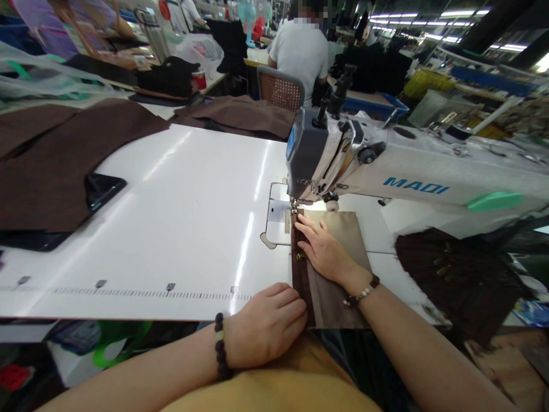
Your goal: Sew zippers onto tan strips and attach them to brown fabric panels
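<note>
A tan fabric piece [347,234] with a brown zipper strip [300,274] along its left edge lies under the needle of a white sewing machine [412,177]. My right hand [323,249] lies flat on the fabric just in front of the presser foot, fingers stretched out toward the needle. My left hand [266,326] is at the table's near edge, its fingers curled and pinching the lower end of the brown strip. Both wrists wear bead bracelets.
Brown fabric pieces [55,166] and a dark phone [100,189] lie at the left of the white table [180,217]. A pile of dark brown pieces [454,274] sits at the right. A person in a white shirt [300,51] sits at the bench behind.
</note>
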Demonstrator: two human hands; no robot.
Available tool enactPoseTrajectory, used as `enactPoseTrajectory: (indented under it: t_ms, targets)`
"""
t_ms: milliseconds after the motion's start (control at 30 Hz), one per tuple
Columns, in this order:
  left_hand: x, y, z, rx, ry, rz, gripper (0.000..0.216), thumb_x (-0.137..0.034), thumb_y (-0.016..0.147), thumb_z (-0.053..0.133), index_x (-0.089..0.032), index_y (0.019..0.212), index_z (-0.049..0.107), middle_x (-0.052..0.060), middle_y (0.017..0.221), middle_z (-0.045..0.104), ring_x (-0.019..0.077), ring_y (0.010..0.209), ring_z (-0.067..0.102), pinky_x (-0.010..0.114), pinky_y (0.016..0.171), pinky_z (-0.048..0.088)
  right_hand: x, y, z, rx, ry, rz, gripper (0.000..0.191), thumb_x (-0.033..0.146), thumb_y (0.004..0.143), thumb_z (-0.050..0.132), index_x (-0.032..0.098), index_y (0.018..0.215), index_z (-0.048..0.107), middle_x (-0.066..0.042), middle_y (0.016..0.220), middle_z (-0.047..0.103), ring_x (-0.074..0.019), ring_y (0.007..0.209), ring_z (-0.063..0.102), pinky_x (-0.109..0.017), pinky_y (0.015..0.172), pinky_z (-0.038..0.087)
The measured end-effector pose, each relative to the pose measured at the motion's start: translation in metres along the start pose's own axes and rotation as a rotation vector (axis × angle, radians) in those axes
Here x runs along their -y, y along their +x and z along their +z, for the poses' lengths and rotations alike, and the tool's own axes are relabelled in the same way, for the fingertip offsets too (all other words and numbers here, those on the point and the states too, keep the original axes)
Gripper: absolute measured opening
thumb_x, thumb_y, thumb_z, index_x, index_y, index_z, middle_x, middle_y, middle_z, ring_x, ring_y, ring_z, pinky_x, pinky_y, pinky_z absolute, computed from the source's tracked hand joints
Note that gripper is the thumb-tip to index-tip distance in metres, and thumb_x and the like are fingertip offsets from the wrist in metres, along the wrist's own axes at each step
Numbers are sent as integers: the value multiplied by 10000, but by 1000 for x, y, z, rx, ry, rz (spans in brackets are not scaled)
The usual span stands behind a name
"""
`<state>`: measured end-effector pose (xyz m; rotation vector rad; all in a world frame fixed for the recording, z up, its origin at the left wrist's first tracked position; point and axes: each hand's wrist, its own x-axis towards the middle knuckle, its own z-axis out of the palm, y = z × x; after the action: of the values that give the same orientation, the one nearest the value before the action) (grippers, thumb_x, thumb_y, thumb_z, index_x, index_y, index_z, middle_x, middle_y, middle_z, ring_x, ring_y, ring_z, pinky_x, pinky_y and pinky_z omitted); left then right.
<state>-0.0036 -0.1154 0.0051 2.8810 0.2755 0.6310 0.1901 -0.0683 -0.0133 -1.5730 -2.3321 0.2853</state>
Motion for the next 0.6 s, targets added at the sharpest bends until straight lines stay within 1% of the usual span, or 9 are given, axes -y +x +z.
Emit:
enactPoseTrajectory:
  t_ms: [200, 433, 600]
  targets:
    - [0, -2, 2, -6, -70, 42, 319, -103, 919, 260, -117, 830, 566, 88, 790, 580, 168, 821, 529, 306, 798, 460, 2, 0, -1, 9, -18, 10, 388, 195, 864, 371, 141, 1247, 404, -111, 1388, 324, -201, 1293, 269, -487, 1057, 210]
    - [0, -2, 2, 26, -107, 43, 272, -112, 910, 305, -116, 853, 571, 100, 831, 595, 172, 861, 540, 309, 851, 447, 1, 1, -2, 18, -12, -2, 381, 190, 864, 362, 143, 1240, 398, -106, 1394, 319, -201, 1305, 249, -495, 1052, 218]
    - [1, -4, 4, 31, -121, 35, 260, -128, 912, 319, -116, 840, 568, 98, 850, 601, 170, 875, 540, 300, 869, 435, 4, 2, -5, 49, -69, -5, 379, 193, 865, 365, 143, 1238, 405, -102, 1395, 318, -206, 1301, 258, -499, 1047, 229]
